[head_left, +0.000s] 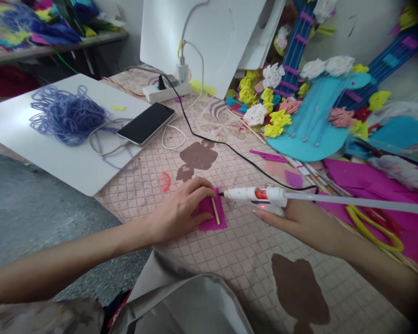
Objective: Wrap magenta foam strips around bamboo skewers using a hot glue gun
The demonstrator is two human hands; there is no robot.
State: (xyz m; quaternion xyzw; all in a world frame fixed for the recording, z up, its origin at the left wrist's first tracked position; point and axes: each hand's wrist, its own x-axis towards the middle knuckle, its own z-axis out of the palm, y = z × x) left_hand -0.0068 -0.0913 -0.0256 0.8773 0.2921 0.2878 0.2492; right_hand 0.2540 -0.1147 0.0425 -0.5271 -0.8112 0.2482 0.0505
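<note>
A small magenta piece of paper (224,218) lies on the patterned tablecloth in front of me, with a short thin wooden stick (215,211) on it. My left hand (184,208) rests over the paper's left side, thumb and fingers pressing it down on either side of the stick's left. In my right hand (299,222) is a white glue gun (254,195), a red light showing on it. Its dark nozzle points left and sits at the paper's upper right edge. A long translucent glue stick (362,201) sticks out of its back.
On a white board (90,171) at left lie tangled purple yarn (69,113) and a phone (148,123). A black cord (226,144) runs from the power strip (167,91) toward the glue gun. Paper flowers, a turquoise guitar-shaped craft (306,139) and magenta sheets (348,178) crowd the right.
</note>
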